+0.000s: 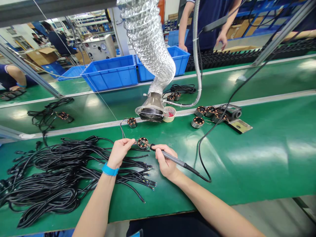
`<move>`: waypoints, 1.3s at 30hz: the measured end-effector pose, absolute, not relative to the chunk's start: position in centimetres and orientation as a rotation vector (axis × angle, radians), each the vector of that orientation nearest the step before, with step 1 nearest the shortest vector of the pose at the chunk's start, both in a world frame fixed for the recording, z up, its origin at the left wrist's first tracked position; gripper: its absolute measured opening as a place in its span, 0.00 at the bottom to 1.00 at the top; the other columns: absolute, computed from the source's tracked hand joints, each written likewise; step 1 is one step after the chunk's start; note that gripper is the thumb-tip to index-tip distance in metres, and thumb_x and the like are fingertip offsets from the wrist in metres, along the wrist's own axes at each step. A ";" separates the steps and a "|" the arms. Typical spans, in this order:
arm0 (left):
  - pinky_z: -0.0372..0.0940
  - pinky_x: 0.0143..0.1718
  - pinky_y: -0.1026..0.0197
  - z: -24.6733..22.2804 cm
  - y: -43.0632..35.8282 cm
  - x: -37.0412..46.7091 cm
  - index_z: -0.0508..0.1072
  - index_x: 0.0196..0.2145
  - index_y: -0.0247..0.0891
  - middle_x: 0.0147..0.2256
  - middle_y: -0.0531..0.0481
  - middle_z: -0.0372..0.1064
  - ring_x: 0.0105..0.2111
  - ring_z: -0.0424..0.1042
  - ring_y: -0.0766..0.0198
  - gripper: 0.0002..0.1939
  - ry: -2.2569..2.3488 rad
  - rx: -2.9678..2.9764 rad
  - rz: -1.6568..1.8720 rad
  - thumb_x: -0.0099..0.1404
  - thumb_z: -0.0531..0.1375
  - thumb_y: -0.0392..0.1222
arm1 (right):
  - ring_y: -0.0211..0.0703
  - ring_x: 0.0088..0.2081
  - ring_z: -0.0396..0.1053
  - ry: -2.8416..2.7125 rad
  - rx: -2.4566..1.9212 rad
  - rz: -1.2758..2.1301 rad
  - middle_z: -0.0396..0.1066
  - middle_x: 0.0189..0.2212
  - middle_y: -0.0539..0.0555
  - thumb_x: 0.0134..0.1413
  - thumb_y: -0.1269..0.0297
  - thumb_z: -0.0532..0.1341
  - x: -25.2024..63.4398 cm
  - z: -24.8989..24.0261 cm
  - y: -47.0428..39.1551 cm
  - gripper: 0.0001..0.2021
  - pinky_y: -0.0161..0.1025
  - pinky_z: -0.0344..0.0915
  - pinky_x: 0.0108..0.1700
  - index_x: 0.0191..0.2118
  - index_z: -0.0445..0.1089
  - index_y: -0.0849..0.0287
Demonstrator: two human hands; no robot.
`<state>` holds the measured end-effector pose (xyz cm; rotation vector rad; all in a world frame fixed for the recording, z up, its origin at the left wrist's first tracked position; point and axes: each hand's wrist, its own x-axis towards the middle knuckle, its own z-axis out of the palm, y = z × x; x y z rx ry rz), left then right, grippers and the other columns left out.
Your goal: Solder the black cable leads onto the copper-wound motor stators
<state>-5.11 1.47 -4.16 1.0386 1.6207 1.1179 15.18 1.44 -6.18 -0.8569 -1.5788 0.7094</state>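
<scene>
My right hand [166, 161] is closed round the grey handle of a soldering iron [174, 159], whose tip reaches left to a round motor stator [143, 143] with copper windings. On the stator's left side, my left hand [121, 152], with a blue band at its wrist, pinches something too small to make out, perhaps a thin wire. Black cables [59, 171] lie in a large pile to the left, their stripped ends under and beside my left hand. Another stator [132, 122] with loose wires sits just behind.
A fume hood [151, 107] on a silver duct hangs behind my hands, beside a tape roll [169, 114]. More stators [197, 122] and a metal fixture [232, 112] stand right. The iron's cord [201, 148] loops at right. Blue bins [111, 72] and a person [204, 26] are across the bench.
</scene>
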 end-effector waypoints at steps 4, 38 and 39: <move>0.36 0.19 0.64 -4.2 1.4 -5.4 0.61 0.18 0.37 0.17 0.61 0.43 0.17 0.40 0.74 0.25 1.596 1.062 1.092 0.59 0.62 0.58 | 0.39 0.25 0.72 -1.586 -0.881 0.703 0.72 0.22 0.49 0.63 0.63 0.54 15.2 -6.3 1.4 0.10 0.38 0.70 0.33 0.38 0.73 0.57; 0.64 0.35 0.58 -1.0 9.4 -4.8 0.70 0.49 0.41 0.51 0.41 0.63 0.40 0.73 0.54 0.19 2.067 2.512 -0.066 0.62 0.59 0.50 | 0.44 0.32 0.77 -1.586 -0.949 0.002 0.78 0.33 0.54 0.58 0.75 0.57 30.3 -7.4 1.9 0.10 0.39 0.73 0.33 0.42 0.71 0.58; 0.65 0.35 0.58 -0.9 9.9 -5.2 0.69 0.51 0.42 0.52 0.41 0.63 0.39 0.74 0.54 0.20 2.102 2.477 -0.066 0.63 0.58 0.51 | 0.44 0.31 0.77 -1.589 -0.943 0.012 0.78 0.33 0.54 0.58 0.75 0.57 30.3 -7.3 1.9 0.10 0.39 0.73 0.32 0.42 0.71 0.58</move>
